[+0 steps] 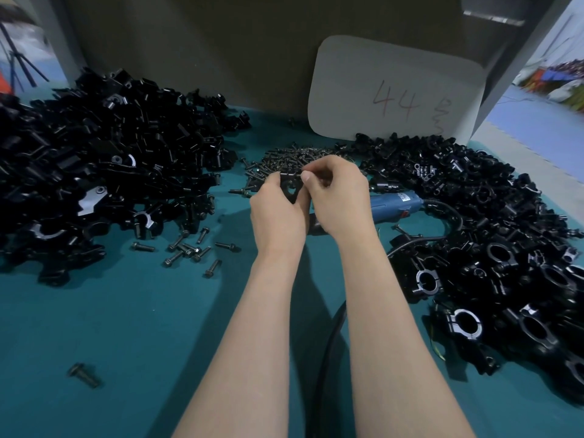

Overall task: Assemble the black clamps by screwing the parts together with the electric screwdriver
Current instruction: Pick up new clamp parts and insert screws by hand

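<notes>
Both hands meet at bench centre, raised just in front of the bolt pile (pixel 294 159).

Left hand (pixel 278 213): fingers curled round a black clamp (pixel 289 184), gripping it from the left and below. The clamp's round bore faces the camera.

Right hand (pixel 338 197): fingers curled, thumb and forefinger pinching at the clamp's upper right edge. Whether a bolt sits between the fingertips cannot be told.

Screwdriver (pixel 398 202): blue body, lying flat on the bench (pixel 126 327) just behind and right of the right wrist, nose end hidden under the hands. Neither hand touches it. Its black cable (pixel 328 343) runs down between the forearms.

Left heap (pixel 104 159): large mound of loose black clamp parts, some showing bare metal faces.

Right heap (pixel 489 232): black ring-shaped clamps, spread along the right side from the back wall to the near edge.

Loose bolts (pixel 189 248) scattered near the left heap's front; a single bolt (pixel 83 374) lies well apart, near left.

White card (pixel 395 90) marked "44" leans against the back wall, behind the right heap.
</notes>
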Tool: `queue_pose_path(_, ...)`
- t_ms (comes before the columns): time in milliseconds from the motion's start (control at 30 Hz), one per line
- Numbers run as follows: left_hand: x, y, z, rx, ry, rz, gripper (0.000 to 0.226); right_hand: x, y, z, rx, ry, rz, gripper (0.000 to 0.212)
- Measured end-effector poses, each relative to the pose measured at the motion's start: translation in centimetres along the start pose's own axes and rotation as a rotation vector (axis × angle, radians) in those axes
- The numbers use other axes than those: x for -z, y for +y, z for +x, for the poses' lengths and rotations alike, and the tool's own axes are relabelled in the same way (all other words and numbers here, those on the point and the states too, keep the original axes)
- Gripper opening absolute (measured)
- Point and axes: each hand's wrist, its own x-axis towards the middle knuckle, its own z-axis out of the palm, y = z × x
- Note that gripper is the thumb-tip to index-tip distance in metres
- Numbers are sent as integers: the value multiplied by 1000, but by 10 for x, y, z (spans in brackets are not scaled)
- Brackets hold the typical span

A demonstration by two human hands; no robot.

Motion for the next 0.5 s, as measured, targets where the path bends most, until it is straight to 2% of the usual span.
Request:
queue_pose_path(267,1,2,0,49,4,-34,21,-2,-1,-1,-17,-36,51,11)
queue_pose_path(367,0,0,1,61,-8,-45,8,-3,0,0,-14,-52,16,11)
queue_pose_path(500,-1,-1,1,55,-41,-73,8,-3,1,1,-49,-17,29,7)
